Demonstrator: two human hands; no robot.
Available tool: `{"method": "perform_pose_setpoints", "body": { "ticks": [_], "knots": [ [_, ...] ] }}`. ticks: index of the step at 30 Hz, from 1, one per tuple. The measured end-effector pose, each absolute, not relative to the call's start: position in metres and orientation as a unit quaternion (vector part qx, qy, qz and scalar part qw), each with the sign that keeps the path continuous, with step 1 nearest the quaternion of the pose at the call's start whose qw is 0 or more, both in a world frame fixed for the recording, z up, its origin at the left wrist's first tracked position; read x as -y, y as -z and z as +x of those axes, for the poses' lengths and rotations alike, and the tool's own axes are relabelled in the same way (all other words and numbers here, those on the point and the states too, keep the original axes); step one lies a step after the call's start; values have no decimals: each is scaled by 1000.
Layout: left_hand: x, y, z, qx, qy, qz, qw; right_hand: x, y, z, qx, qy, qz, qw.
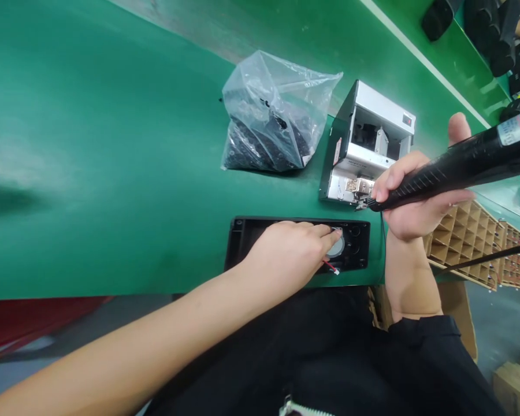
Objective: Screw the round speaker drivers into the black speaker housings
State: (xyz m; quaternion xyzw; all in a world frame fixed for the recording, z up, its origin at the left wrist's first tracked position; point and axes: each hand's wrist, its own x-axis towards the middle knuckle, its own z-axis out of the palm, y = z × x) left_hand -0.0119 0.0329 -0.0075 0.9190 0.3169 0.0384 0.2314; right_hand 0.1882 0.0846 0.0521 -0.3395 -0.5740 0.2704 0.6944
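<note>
A long black plastic housing (303, 245) lies near the table's front edge. Inside its right part sits a round grey speaker (337, 247), from which a short red wire with a white plug (334, 269) comes out. My left hand (288, 248) lies over the housing with its fingers closed down on the speaker; its thumb is hidden. My right hand (409, 202) is wrapped round a black electric screwdriver (455, 170). The screwdriver's tip is at the metal outlet of a grey and black screw feeder (368, 138); whether a screw is on it I cannot tell.
A clear plastic bag (273, 124) of small black parts lies behind the housing on the green table (112, 173). At the right are cardboard divider trays (463, 240) with several cells. Black cylindrical objects (487, 34) stand at the far right, near part of another person.
</note>
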Motion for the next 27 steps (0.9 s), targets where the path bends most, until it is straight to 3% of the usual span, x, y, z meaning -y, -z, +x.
{"method": "perform_pose_setpoints", "body": {
  "ticks": [4, 9, 18, 22, 25, 27],
  "knots": [
    [-33, 10, -14, -326, -65, 909, 252, -58, -73, 193, 553, -266, -339, 713],
    [-33, 10, -17, -335, -80, 902, 261, -24, -87, 206, 550, -301, -414, 660],
    [-32, 5, -19, -340, -66, 904, 250, -19, -28, 207, 550, -318, -424, 645],
    [-31, 7, -19, -348, -75, 896, 266, -28, -5, 211, 564, -286, -354, 689],
    [-30, 9, -19, -348, -76, 898, 258, -31, 2, 213, 574, -306, -289, 702],
    [-30, 9, -19, -341, -76, 904, 246, -28, 0, 213, 565, -335, -330, 678]
  ]
}}
